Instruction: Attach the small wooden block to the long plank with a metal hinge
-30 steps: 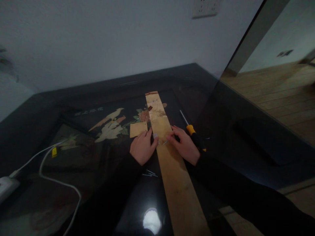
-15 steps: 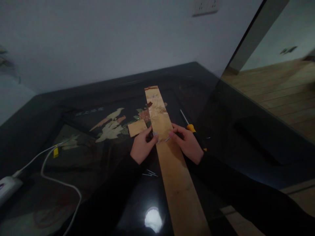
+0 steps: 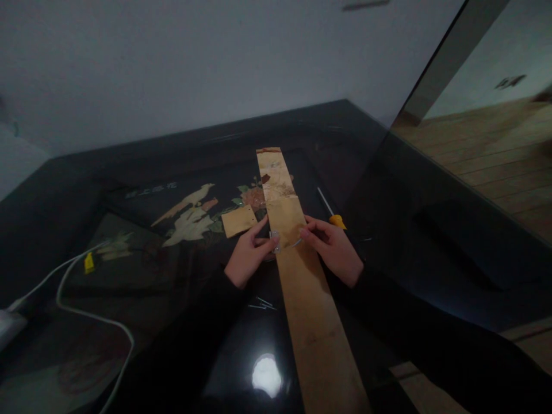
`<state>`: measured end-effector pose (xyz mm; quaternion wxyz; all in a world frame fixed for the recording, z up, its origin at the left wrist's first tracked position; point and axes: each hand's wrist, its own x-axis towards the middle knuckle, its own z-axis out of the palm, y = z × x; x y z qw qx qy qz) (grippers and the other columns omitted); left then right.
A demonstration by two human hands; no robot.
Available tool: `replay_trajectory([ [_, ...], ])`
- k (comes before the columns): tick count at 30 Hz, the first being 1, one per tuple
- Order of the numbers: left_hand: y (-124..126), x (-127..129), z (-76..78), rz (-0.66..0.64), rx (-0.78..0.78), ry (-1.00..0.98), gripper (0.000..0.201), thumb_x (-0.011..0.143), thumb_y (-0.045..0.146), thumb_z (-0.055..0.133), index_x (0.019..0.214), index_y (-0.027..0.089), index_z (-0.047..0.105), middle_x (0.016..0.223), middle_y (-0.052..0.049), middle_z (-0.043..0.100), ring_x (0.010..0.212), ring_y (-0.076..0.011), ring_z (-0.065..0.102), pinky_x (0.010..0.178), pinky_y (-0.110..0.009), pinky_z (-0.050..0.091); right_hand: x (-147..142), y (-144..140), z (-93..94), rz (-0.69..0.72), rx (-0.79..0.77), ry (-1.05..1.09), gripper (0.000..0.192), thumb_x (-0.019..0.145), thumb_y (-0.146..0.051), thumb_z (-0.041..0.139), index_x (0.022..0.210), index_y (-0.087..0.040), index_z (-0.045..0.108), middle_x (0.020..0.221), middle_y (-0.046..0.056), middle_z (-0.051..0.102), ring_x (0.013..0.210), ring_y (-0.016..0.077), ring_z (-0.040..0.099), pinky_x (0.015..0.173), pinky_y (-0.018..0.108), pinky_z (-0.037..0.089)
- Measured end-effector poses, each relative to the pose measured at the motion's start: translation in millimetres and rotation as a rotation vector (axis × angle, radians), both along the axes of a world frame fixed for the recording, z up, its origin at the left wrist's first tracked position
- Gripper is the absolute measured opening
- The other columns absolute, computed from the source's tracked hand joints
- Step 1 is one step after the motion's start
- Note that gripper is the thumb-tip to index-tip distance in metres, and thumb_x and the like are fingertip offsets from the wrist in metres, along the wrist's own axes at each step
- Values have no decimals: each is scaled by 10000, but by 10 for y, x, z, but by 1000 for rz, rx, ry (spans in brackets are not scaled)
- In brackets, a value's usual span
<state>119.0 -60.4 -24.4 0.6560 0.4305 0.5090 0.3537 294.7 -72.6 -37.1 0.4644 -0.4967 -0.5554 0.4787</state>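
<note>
Wood is what both hands work on: a long thin wooden strip [image 3: 302,270] lies flat on the shiny black table [image 3: 129,172]. The left hand [image 3: 246,259] pinches a small clear bit [image 3: 275,241] at the strip's left edge, fingers nearly closed. The right hand [image 3: 334,250] holds a thin silver piece [image 3: 295,242], maybe a screw, between finger and thumb; it is too small to be sure. A yellow-handled screwdriver [image 3: 333,215] lies just behind that hand. A small wood square [image 3: 239,221] sits near the left hand, and loose nails [image 3: 262,303] lie by the left wrist. If the fingers slip, I think the tiny piece could roll off onto the dark table and be hard to find
</note>
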Motion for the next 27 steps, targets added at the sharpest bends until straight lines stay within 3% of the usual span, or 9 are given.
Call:
replay_trajectory([
  [4,9,-8,-7,18,-1,56,750,737,204,636,1383,146,262,664,-5,665,630,-133,638,629,-269,532,-18,4,-10,5,-11,1,241,748,-415,563,696,-180,547,1092,35,599,1022,176,566,951,341,415],
  [10,31,-17,-14,-28,-30,74,524,748,165,620,1234,109,432,664,-2,638,612,-117,625,622,-263,538,-28,2,9,20,-30,-6,240,750,-411,562,694,-178,546,1124,42,592,1015,183,569,931,349,424],
  [20,48,-32,-2,-46,-65,96,401,784,154,582,1147,136,413,687,-5,616,639,-119,624,593,-240,526,-31,4,20,43,-30,-37,228,768,-386,543,696,-170,538,1104,40,606,995,166,579,915,317,428],
  [24,50,-35,-7,-53,-54,99,379,788,179,583,1127,139,417,697,-3,602,643,-116,620,574,-222,523,-19,20,5,38,-31,-59,233,782,-379,527,714,-157,532,1156,65,586,1065,178,556,926,335,425],
  [27,58,-39,-1,-56,-67,88,370,784,188,592,1107,139,419,718,-13,604,651,-121,629,564,-214,526,-3,-10,34,-59,28,-151,214,805,-362,503,767,-153,530,1261,91,519,1188,188,479,991,365,377],
])
